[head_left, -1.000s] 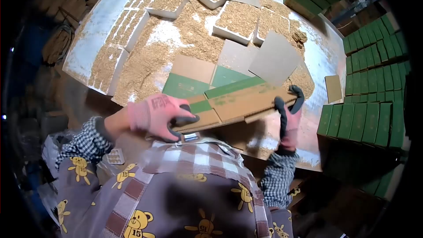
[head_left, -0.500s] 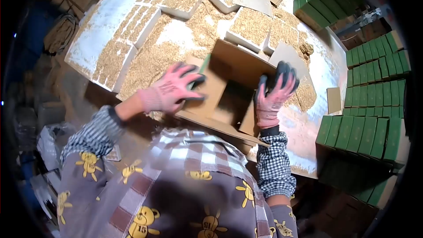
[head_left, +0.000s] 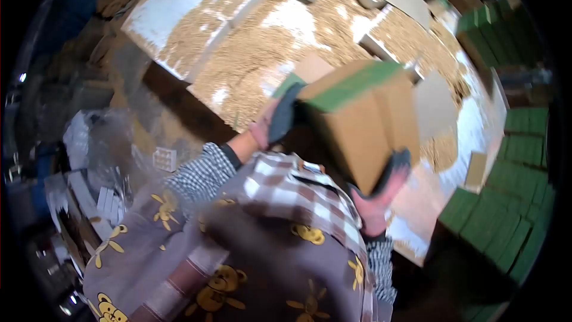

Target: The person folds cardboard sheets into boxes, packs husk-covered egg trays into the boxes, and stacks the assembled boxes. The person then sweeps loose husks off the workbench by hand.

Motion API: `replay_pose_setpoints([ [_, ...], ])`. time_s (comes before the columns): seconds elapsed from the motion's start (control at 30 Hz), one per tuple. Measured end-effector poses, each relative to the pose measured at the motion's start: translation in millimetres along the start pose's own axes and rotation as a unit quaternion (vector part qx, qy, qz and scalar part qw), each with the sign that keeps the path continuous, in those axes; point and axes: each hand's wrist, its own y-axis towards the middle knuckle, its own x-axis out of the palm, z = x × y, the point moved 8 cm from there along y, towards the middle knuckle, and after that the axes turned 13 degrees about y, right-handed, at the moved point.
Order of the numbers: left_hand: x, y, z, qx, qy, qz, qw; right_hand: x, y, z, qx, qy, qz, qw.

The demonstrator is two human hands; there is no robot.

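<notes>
A brown cardboard box (head_left: 363, 122) with a green band is tilted up in front of my body, its outer side facing me. My left hand (head_left: 277, 120), in a pink glove with a dark palm, grips the box's left edge. Against its lower right corner, my right hand (head_left: 381, 194) in the same kind of glove is closed on the cardboard. Motion smears both hands, and the inside of the box is hidden. Beyond it, small tan pieces (head_left: 262, 39) lie heaped over the table.
White trays (head_left: 372, 45) with tan pieces stand on the table, and flat grey card (head_left: 438, 107) lies at its right. Green boxes (head_left: 500, 220) are stacked on the right. Clear plastic bags (head_left: 98, 143) and a small white tray (head_left: 164, 159) sit at lower left.
The box has turned from its open side facing up to its outer side facing me. Both hands have shifted with it, the right one downward. The whole view has swung left.
</notes>
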Motion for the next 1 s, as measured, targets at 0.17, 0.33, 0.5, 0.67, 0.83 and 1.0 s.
replay_pose_setpoints([
  [0.17, -38.7, 97.3, 170.3, 0.161, 0.078, 0.001, 0.984, 64.6, -57.3, 131.8, 0.333, 0.429, -0.088, 0.835],
  [0.33, 116.2, 35.0, 187.0, 0.283, 0.196, -0.244, 0.907, -11.1, 25.5, 44.7, 0.199, 0.55, 0.11, 0.804],
  [0.5, 33.5, 66.5, 167.0, 0.267, 0.11, -0.139, 0.947, 9.7, 26.4, 68.4, 0.32, 0.102, -0.04, 0.941],
  [0.67, -247.5, 36.4, -138.4, -0.438, 0.555, 0.009, 0.707, 7.6, 5.7, 67.7, 0.283, 0.033, 0.001, 0.959],
  [0.83, -313.6, -148.9, -191.1, -0.546, 0.605, 0.305, 0.493, 7.4, -6.7, 82.6, 0.31, 0.003, 0.026, 0.95],
  [1.0, -297.1, -140.0, -199.0, -0.291, -0.159, 0.615, 0.715, 22.9, 13.4, 63.8, 0.287, 0.084, 0.027, 0.954],
])
